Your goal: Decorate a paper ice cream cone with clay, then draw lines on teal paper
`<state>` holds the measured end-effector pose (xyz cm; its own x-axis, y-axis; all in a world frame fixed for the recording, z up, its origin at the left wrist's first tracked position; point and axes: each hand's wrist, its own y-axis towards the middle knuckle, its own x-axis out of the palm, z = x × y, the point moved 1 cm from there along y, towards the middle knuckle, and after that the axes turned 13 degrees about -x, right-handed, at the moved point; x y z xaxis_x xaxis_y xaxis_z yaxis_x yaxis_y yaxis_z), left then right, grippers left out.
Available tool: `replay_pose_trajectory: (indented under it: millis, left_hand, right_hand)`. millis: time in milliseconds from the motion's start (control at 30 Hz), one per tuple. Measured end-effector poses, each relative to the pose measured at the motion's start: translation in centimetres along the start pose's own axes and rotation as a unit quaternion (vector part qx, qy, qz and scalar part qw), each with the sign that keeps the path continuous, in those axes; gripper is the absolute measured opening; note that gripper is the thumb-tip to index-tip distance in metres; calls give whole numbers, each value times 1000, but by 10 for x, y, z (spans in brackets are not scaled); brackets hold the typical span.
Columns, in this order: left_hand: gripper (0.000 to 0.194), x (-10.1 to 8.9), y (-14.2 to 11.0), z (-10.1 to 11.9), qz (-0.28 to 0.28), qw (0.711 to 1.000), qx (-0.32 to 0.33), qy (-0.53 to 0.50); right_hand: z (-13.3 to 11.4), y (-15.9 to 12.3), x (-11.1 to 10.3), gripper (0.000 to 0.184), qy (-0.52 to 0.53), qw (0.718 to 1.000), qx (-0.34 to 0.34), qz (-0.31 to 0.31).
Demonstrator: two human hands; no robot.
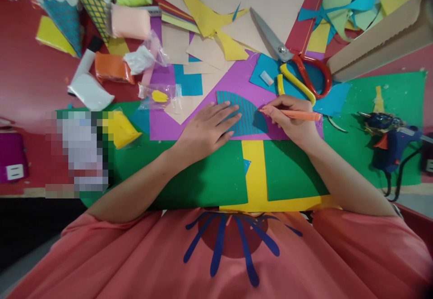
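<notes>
A blue fan-shaped piece of craft foam or paper (248, 117) with dark stripes lies on a purple sheet (165, 127). My left hand (211, 130) rests flat on its left side, fingers stretched out and a little apart. In the fingers of my right hand (292, 118) is an orange pen (304, 114), its tip at the piece's right edge. Just beyond that hand lie scissors (282, 52) with red and yellow handles, blades apart. Two cones (64, 17) with drawn grid lines and white tops lie at the far left.
Packets of clay, including orange (113, 66), pale pink (130, 23) and yellow (120, 127), lie to the left. A blue glue gun (389, 148) with its cord sits at right on a green sheet (409, 96). Yellow offcuts (203, 12) and a cardboard piece (375, 42) lie farther back.
</notes>
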<state>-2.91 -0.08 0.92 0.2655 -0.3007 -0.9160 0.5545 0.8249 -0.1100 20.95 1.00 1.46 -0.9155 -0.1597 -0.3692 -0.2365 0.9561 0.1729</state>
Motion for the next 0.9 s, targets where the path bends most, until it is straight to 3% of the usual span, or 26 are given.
replay_pose_trajectory:
  millis: [400,700,900]
  left_hand:
    - [42,2,1,-2,8,1000,9,7]
    - [42,2,0,-2,9,1000,3,7]
    - [41,1,0,-1,18,1000,1,13]
  right_hand:
    - [2,1,-3,18,-13,999,-10,-36]
    - [0,0,-1,21,42,999,15,16]
    - [1,-1,-1,22,13,1000,-3,-3]
